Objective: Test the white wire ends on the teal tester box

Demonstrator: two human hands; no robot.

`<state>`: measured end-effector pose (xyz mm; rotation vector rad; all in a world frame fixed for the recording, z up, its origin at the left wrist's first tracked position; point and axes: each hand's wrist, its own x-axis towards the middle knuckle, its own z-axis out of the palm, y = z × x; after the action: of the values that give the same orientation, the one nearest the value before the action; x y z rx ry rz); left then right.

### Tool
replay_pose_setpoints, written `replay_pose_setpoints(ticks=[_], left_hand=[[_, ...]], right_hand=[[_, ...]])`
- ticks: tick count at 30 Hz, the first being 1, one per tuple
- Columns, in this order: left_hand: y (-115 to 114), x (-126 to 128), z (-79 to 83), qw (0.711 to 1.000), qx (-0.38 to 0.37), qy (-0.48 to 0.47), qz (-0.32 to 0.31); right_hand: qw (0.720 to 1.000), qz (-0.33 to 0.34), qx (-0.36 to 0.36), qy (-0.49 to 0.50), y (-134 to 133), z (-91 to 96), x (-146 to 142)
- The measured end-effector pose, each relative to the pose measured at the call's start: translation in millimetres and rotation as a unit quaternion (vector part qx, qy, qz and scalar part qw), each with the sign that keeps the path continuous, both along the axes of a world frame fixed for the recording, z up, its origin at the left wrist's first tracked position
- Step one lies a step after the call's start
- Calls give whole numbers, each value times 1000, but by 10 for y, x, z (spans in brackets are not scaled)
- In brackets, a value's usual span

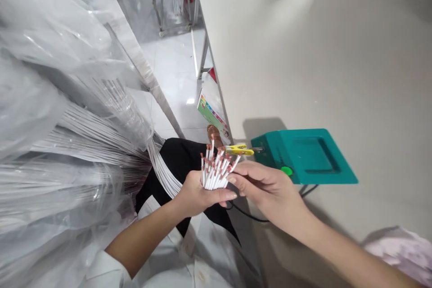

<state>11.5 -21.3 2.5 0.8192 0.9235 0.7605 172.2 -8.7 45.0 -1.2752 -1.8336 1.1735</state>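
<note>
A bundle of white wires [216,173] with bare copper-coloured ends fans upward at the middle of the head view. My left hand [197,193] is wrapped round this bundle below the ends. From the right, my right hand [261,184] pinches a single wire at the bundle's edge between thumb and fingers. Just beyond the wire ends, a yellow-handled clip [240,149] sits at the left side of a teal device [303,155] with a green button [286,171]. The wires' long tails run left from my left hand.
More white wires [97,130] under clear plastic wrap [60,18] fill the left side. The pale table [317,63] spreads to the right, its left edge near my hands. A black cable [249,216] hangs below the device. A printed box [212,108] stands on the floor.
</note>
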Motion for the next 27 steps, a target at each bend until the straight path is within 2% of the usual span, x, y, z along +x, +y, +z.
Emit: replay_pose_setpoints(ticks=[3,6,11,14,19,23,27], left_hand=[[-23,27,-8,1000,-4,-9,17],[-26,19,12,997,-7,32,69],[38,-12,54,980,-14,99,174],[81,-9,144,980,25,118,155],[120,50,311,984,29,121,124],[115,62,291,978,17,160,135],[78,47,213,961,36,211,175]], right_hand=[[994,-61,-86,38,7,-21,-21],[987,-86,-120,64,15,-39,-6],[990,-39,-128,47,-5,-157,13],[992,16,-123,26,-29,-243,-34],[996,52,-63,-23,-39,-292,-156],[996,67,23,-54,-12,-271,-153],[992,-7,117,-55,39,-238,-80]])
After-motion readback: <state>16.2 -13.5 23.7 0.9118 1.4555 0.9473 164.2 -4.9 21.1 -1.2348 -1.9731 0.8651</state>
